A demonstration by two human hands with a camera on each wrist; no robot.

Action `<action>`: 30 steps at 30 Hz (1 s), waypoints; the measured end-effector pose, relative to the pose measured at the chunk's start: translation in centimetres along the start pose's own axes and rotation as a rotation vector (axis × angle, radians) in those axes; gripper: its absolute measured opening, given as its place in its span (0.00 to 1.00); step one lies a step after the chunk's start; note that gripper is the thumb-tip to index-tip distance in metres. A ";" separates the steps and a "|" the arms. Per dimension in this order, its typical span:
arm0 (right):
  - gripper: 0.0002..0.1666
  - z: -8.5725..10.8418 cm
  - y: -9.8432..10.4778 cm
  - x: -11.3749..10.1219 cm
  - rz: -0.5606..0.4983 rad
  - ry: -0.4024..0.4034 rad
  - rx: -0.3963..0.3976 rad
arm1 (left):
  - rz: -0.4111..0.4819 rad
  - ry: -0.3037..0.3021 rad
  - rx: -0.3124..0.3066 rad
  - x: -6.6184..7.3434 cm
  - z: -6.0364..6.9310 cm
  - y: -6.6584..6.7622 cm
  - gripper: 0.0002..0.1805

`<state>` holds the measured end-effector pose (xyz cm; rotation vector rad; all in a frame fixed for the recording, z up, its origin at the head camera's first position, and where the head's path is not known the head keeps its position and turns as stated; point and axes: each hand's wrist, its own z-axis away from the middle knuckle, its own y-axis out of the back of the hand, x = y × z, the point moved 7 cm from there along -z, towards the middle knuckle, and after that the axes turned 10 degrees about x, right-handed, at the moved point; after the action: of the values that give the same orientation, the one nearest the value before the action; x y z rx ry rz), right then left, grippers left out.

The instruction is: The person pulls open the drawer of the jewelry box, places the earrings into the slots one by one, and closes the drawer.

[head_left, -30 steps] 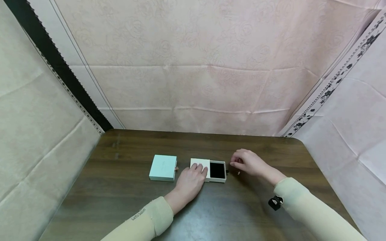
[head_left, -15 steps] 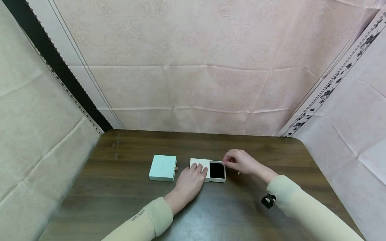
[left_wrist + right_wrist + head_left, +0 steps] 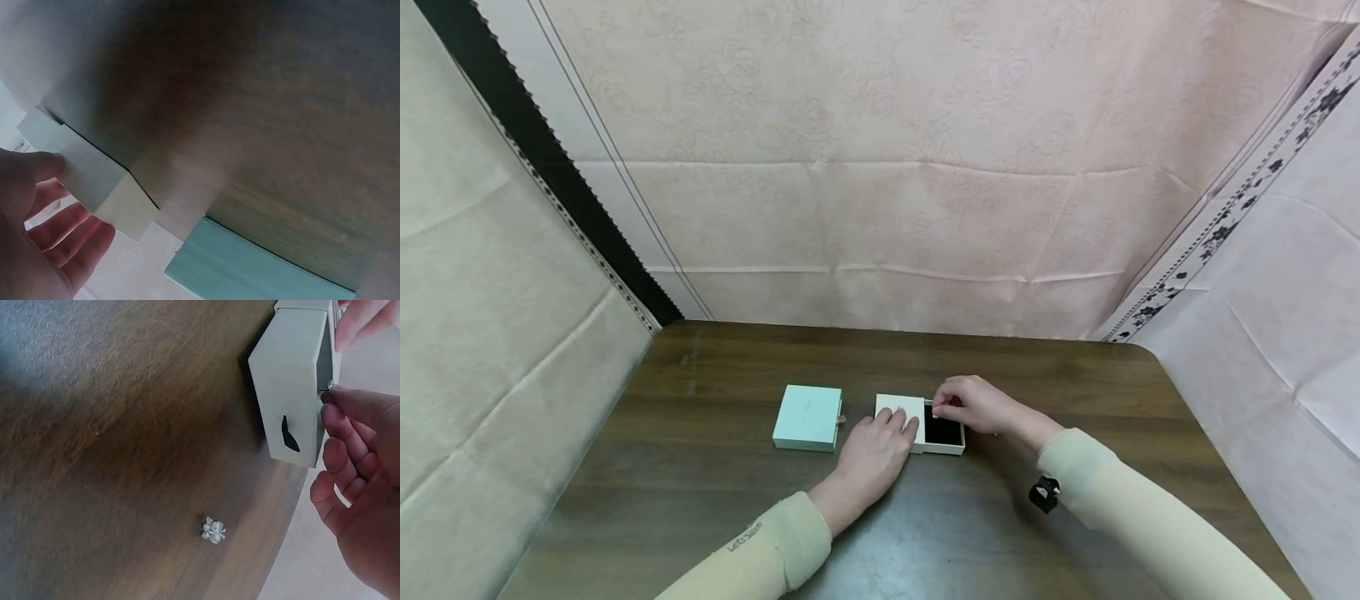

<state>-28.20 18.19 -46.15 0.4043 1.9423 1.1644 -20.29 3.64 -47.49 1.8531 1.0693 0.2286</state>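
Observation:
A white drawer-style jewellery box (image 3: 891,403) lies on the table, its tray (image 3: 943,449) slid out to the right and showing a black lining (image 3: 943,432). My left hand (image 3: 872,458) holds the box's sleeve, thumb on its near side. Over the tray, my right hand (image 3: 976,403) pinches a small sparkling earring (image 3: 331,385) between thumb and fingertips. Only part of that earring shows. A second sparkling earring (image 3: 214,531), shaped like a flower, lies on the wood in the right wrist view. The tray's front carries a black ribbon tab (image 3: 289,434).
To the left of the white box sits a closed turquoise box (image 3: 807,417) with a small tab on its right side. The brown wooden table (image 3: 700,467) ends at a pale patterned cloth backdrop (image 3: 880,208), with more cloth on both sides.
My right hand has moved left from beside the tray to above its black lining, with the pinched earring. My left hand has stayed on the white box.

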 end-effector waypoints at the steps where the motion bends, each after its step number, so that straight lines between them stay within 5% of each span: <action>1: 0.05 -0.1 -0.1 0.0 0.000 0.004 -0.004 | -0.001 0.001 0.003 0.0 0.0 0.0 0.13; 19: 0.06 -0.6 -1.3 -0.1 0.100 0.018 -0.067 | -0.002 -0.007 -0.014 0.1 0.1 0.1 0.15; 30: 0.06 -0.8 -1.6 -0.2 0.196 0.036 -0.034 | -0.012 -0.010 0.000 0.1 0.2 0.2 0.16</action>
<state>-28.52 16.77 -47.23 0.5697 1.9443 1.3354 -20.02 3.56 -47.45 1.8450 1.0734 0.2118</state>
